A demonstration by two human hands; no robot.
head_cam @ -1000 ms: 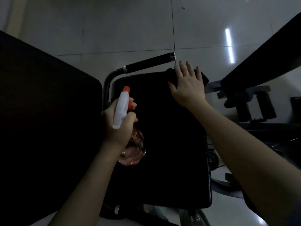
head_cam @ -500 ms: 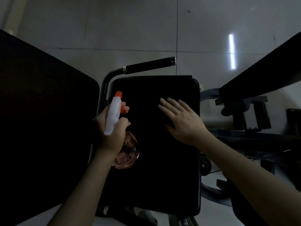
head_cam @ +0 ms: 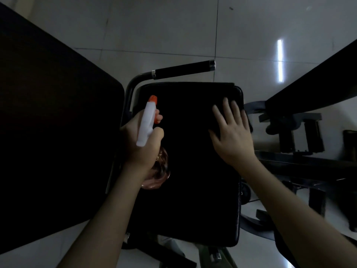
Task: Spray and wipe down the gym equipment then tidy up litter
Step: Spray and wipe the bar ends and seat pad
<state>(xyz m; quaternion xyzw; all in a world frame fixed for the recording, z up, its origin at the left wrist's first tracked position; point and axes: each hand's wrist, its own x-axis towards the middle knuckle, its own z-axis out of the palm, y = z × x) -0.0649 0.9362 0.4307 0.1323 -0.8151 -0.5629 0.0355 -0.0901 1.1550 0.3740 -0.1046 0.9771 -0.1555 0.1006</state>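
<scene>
My L hand (head_cam: 143,146) is clamped round the spray bottle (head_cam: 147,122) at the seat pad's (head_cam: 183,190) 9 o'clock edge, nozzle toward 12 o'clock, finger on trigger. R hand (head_cam: 231,138) lies flat, fingers spread, pressing the dark cloth (head_cam: 248,122) at the pad's 2 o'clock corner. Risk, my est.: cloth overhangs the edge, so a stroke toward 3 o'clock may drop it to the floor (head_cam: 154,26). A stray squeeze wets the floor.

No readable text, labels, brands or numbers on anything; scene too dark.
</scene>
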